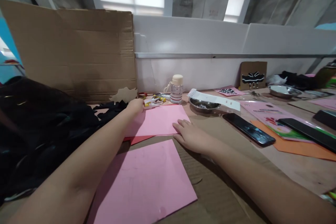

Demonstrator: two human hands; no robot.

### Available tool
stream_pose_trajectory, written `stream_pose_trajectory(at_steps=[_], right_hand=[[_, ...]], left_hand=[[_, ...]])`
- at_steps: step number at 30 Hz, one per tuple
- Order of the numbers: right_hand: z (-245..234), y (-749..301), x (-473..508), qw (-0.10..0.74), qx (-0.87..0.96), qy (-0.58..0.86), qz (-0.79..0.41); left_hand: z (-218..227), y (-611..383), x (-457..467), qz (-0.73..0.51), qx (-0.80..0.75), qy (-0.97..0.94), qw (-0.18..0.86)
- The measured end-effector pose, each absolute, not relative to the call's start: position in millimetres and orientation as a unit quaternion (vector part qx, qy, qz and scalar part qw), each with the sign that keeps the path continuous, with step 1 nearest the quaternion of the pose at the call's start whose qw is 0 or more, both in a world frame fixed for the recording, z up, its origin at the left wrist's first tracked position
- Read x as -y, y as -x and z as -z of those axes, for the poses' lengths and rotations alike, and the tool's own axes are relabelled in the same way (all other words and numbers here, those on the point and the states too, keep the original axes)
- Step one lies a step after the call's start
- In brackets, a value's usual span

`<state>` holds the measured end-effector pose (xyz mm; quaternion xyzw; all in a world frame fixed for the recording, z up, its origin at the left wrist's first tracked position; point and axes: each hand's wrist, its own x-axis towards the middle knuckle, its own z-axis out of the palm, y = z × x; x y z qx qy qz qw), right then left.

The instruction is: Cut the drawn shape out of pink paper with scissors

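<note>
My left hand [136, 106] reaches to the back left corner of a pink sheet [162, 119], right beside a yellow-and-white tool [153, 104]. Its fingers are mostly hidden, so I cannot tell whether it grips anything. My right hand [190, 134] lies with fingers stretched out on the sheet's right front edge. A bit of red sheet [141, 139] shows from under that pink one. Nearer to me, a second pink sheet [149, 185] lies flat on brown cardboard [207, 178], partly covered by my left forearm.
Behind the sheets stand a lidded bottle [176, 89] and a metal bowl [202, 106] with a white strip [223, 100] across it. A phone [249, 129] lies at right. Black material [47, 129] piles up at left before an upright cardboard panel [78, 52].
</note>
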<state>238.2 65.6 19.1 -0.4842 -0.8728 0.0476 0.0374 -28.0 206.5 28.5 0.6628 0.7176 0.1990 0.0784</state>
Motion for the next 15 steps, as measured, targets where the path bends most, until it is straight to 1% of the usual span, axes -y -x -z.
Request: stream_pose_trajectory(at_steps=[3,7,11,15], right_hand=[[-17,-238,-68,0.036,0.868,0.493,-0.056],[-13,-239,-69,0.048,0.866,0.493,-0.064],[-10,-242,-71,0.053,0.871,0.484,-0.058],[-9,-244,-73,0.050,0.878,0.474,-0.045]], left_hand=[[-19,25,-222,-0.153,-0.722,-0.673,0.038],[-11,24,-226,-0.135,-0.726,-0.674,-0.018],[-18,33,-211,-0.121,-0.722,-0.679,-0.051],[-31,59,-186,-0.085,-0.720,-0.686,-0.054]])
